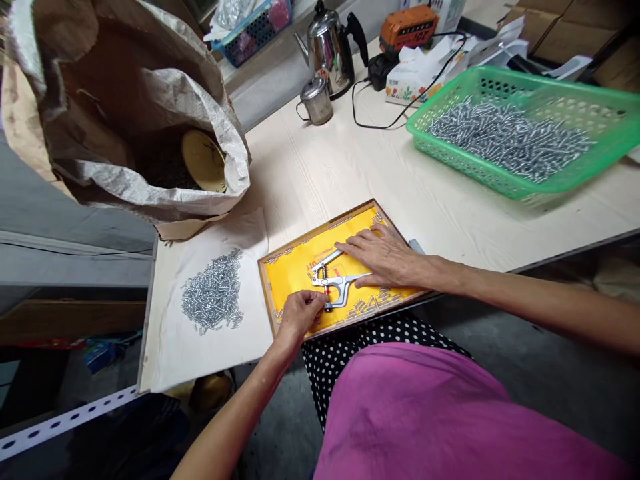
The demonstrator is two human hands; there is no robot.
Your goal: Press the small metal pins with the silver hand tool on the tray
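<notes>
Crosswise, silver pliers (pixel 342 285): nose (pixel 329 307) leftward, handles (pixel 327 261) rightward; left hand (pixel 302 313) pinching something unclear, right hand (pixel 383 257) spread.

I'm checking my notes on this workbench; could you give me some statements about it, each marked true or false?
1. The right hand is on the silver hand tool. True.
2. The green basket is empty. False: the green basket holds many small metal pieces.
3. The kettle stands upright. True.
4. The small metal cup has no lid. False: the small metal cup is covered.
5. The left hand is inside the paper-covered sack. False: the left hand is at the tool's lower end.
</notes>
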